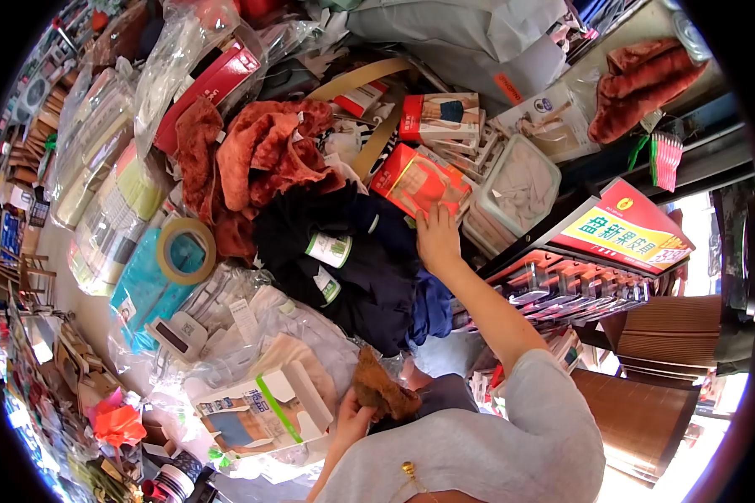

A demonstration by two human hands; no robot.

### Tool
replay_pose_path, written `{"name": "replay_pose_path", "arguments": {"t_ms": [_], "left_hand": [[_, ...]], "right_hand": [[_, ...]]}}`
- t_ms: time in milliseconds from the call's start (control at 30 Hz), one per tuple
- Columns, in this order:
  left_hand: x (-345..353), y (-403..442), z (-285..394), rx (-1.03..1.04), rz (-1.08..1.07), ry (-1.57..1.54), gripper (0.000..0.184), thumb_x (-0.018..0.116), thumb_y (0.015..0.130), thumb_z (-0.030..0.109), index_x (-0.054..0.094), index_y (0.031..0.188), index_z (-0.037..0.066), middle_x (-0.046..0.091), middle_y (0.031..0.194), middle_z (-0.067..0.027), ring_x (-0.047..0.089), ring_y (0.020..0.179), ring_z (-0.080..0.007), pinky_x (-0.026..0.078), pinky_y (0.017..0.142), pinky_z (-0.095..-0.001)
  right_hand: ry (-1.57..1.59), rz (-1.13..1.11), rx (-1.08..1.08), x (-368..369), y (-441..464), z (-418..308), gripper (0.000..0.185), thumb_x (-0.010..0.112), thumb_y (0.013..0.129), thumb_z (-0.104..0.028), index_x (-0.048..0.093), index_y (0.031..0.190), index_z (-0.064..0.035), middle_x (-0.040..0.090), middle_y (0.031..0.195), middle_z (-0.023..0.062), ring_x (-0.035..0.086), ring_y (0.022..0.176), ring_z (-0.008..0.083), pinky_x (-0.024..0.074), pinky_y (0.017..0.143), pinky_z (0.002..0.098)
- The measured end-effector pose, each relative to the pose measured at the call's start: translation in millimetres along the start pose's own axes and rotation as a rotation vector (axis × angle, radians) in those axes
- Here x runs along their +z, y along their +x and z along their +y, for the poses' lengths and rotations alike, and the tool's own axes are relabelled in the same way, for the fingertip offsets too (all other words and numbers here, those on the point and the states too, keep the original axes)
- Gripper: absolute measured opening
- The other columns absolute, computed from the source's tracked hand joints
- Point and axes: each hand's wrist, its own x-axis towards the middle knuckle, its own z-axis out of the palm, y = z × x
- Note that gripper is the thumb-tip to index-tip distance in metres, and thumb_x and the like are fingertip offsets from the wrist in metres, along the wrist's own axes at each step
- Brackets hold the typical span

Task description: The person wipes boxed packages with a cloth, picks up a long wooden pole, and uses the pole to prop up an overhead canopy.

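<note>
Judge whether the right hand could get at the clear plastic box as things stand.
Probably yes: the clear plastic box lies near the right hand with nothing seen on top, though that hand is touching the red box.

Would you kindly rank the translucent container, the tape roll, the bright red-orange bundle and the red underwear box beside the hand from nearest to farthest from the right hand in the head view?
From the right hand:
1. Red underwear box, directly above it
2. Translucent container, to its upper right
3. Tape roll, well to its left
4. Red-orange bundle, far lower left
</note>
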Motion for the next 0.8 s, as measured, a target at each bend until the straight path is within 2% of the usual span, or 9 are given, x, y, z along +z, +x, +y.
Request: {"name": "replay_pose_path", "arguments": {"t_ms": [167,233,367,400,467,567,600,733,800], "left_hand": [[-1,1,1,-0.030,-0.013,-0.013,0.030,0.051,0.079,0.003,0.048,0.109,0.004,0.056,0.079,-0.0027,0.050,0.063,-0.0105,0.039,0.055,-0.0225],[1,0,6,-0.030,-0.016,-0.017,0.031,0.051,0.078,0.003,0.048,0.109,0.004,0.056,0.079,-0.0028,0.050,0.063,-0.0106,0.039,0.055,-0.0229],[1,2,6,-0.043,-0.020,-0.032,0.031,0.051,0.078,0.003,0.048,0.109,0.003,0.056,0.080,-0.0034,0.050,0.063,-0.0106,0.039,0.056,-0.0230],[-1,2,3,-0.055,-0.010,-0.049,0.032,0.052,0.078,0.003,0.048,0.110,0.003,0.056,0.082,-0.0036,0.050,0.065,-0.0107,0.039,0.057,-0.0231],[-5,1,-1,-0.065,-0.005,-0.062,0.033,0.052,0.078,0.003,0.048,0.111,0.003,0.056,0.085,-0.0038,0.051,0.067,-0.0108,0.039,0.057,-0.0232],[-7,1,-6,-0.104,0.033,-0.085,0.034,0.052,0.079,0.004,0.048,0.113,0.003,0.057,0.092,-0.0031,0.052,0.074,-0.0107,0.041,0.062,-0.0230],[-6,1,-8,-0.091,0.047,-0.116,0.034,0.053,0.080,0.004,0.049,0.113,0.003,0.058,0.096,-0.0027,0.053,0.077,-0.0105,0.042,0.064,-0.0229],[-6,4,-3,-0.098,0.052,-0.150,0.033,0.056,0.081,0.006,0.050,0.113,0.003,0.058,0.101,-0.0024,0.054,0.084,-0.0100,0.042,0.071,-0.0233],[-11,6,-7,-0.105,0.031,-0.157,0.033,0.057,0.081,0.006,0.050,0.114,0.003,0.058,0.102,-0.0025,0.054,0.085,-0.0100,0.043,0.073,-0.0238]], "right_hand": [[0.122,0.051,-0.026,-28,2,9,0.049,0.060,0.071,-0.017,0.048,0.115,0.0007,0.048,0.114,0.0239,0.043,0.110,0.0354,0.0353,0.092,0.0447],[0.519,-0.030,0.189,-24,24,15,0.055,0.063,0.074,-0.023,0.044,0.120,0.0007,0.046,0.118,0.0233,0.045,0.109,0.0321,0.0368,0.091,0.0407],[1.569,0.239,0.821,11,97,42,0.057,0.060,0.082,-0.032,0.036,0.127,-0.0067,0.038,0.127,0.0183,0.041,0.115,0.0275,0.0396,0.090,0.0413],[1.568,0.244,0.825,20,114,51,0.057,0.060,0.082,-0.032,0.036,0.127,-0.0067,0.038,0.127,0.0183,0.041,0.115,0.0275,0.0396,0.090,0.0413],[2.067,0.375,1.373,35,143,67,0.067,0.065,0.079,-0.038,0.032,0.128,-0.0064,0.035,0.127,0.0179,0.039,0.115,0.0318,0.0390,0.094,0.0403],[2.108,0.374,1.484,58,171,90,0.072,0.069,0.073,-0.044,0.035,0.125,-0.0058,0.033,0.125,0.0175,0.037,0.116,0.0340,0.0373,0.098,0.0398],[2.057,0.475,1.628,51,180,87,0.070,0.070,0.070,-0.047,0.040,0.120,-0.0091,0.038,0.118,0.0144,0.040,0.112,0.0311,0.0419,0.092,0.0390],[2.111,0.410,1.614,37,190,94,0.064,0.072,0.069,-0.048,0.045,0.115,-0.0122,0.041,0.115,0.0119,0.044,0.103,0.0266,0.0459,0.081,0.0362],[2.062,0.450,1.652,36,193,98,0.059,0.072,0.068,-0.048,0.048,0.108,-0.0119,0.045,0.103,0.0105,0.046,0.086,0.0226,0.0448,0.063,0.0307]]}}
